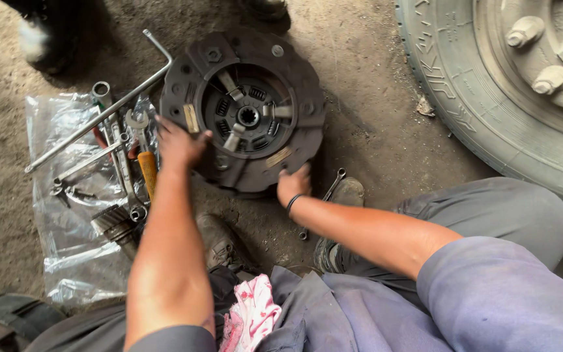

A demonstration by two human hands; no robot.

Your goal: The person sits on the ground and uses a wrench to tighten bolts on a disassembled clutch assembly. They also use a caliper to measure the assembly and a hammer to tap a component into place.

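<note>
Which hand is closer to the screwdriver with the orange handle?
The left hand. It grips the left edge of the round metal disc, right beside the orange-handled screwdriver. The right hand holds the disc's lower right edge, farther away.

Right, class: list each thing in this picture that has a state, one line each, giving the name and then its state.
clutch assembly: flat on the dirt, gripped at both edges
left hand: on the clutch's left edge
right hand: on its lower edge
L-shaped wrench: lying across the plastic sheet
plastic sheet: spread out, crumpled
truck tyre: dusty, wheel nuts fitted
spanner: lying beside the right hand
</note>
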